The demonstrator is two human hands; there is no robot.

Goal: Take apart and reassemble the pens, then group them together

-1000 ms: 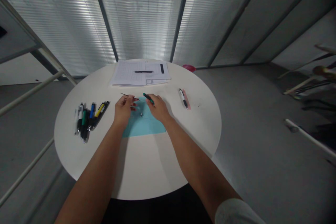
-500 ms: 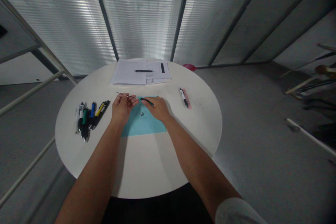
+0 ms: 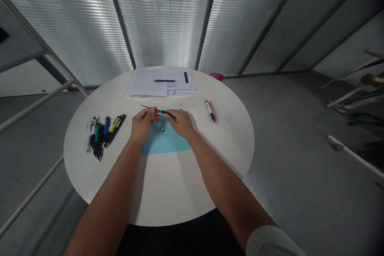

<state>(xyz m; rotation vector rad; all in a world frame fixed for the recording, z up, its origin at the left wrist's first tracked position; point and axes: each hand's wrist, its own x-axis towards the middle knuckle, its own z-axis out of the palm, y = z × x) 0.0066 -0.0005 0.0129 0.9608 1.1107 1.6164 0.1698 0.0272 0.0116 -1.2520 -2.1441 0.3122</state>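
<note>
"What have our hands got hold of?"

"Our left hand (image 3: 142, 123) pinches a thin dark rod (image 3: 145, 106), fingers nearly closed. Our right hand (image 3: 181, 123) is curled closed around a slim green-and-black pen barrel (image 3: 168, 114)."

"Do the two parts meet?"

"Their near ends line up between our hands; we can't tell if they touch."

"And below?"

"A small silver metal piece (image 3: 163, 129) lies on the turquoise paper sheet (image 3: 168, 144), and assorted pens (image 3: 97, 136) lie left of our left hand."
</note>
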